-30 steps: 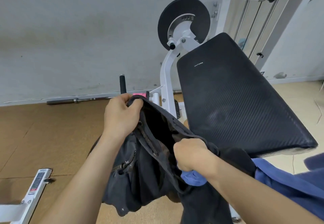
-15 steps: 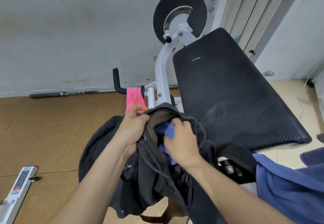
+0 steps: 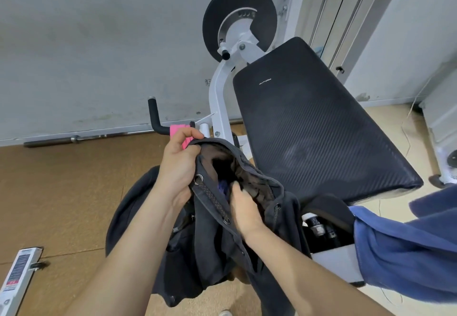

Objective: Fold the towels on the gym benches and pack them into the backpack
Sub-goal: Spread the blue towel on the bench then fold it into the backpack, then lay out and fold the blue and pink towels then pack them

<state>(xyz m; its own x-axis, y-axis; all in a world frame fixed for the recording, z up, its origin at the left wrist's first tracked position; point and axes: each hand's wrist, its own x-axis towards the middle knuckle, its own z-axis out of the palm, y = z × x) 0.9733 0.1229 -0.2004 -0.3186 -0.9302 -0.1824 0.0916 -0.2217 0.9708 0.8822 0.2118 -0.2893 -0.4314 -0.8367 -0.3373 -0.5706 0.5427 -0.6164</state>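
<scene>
Both hands are at the mouth of the backpack (image 3: 212, 246), a little apart. Left hand (image 3: 176, 167) has its fingers curled over the far rim, clamped on the fabric and holding the opening wide. Right hand (image 3: 244, 213) reaches into the opening from the near side; its fingertips are buried in the dark interior, so I can't say whether they grip anything.

Everything else sits around the black bench pad (image 3: 321, 147), which slopes up toward the wall. The dark grey backpack hangs just off the pad's near left corner, its body sagging toward the brown floor (image 3: 61, 192). A large blue towel (image 3: 405, 256) drapes below the pad's near right end. Behind the pad's far end, a black weight plate (image 3: 263, 6) sits on the white frame. Far left of the pad, a barbell (image 3: 99, 137) lies along the foot of the wall. A pink towel (image 3: 176, 129) hangs on a black handle (image 3: 153, 115) left of the pad, right behind the left hand's knuckles. Inside the backpack, touching the right hand's fingers, a small blue towel (image 3: 222, 187) shows as a scrap of colour.
</scene>
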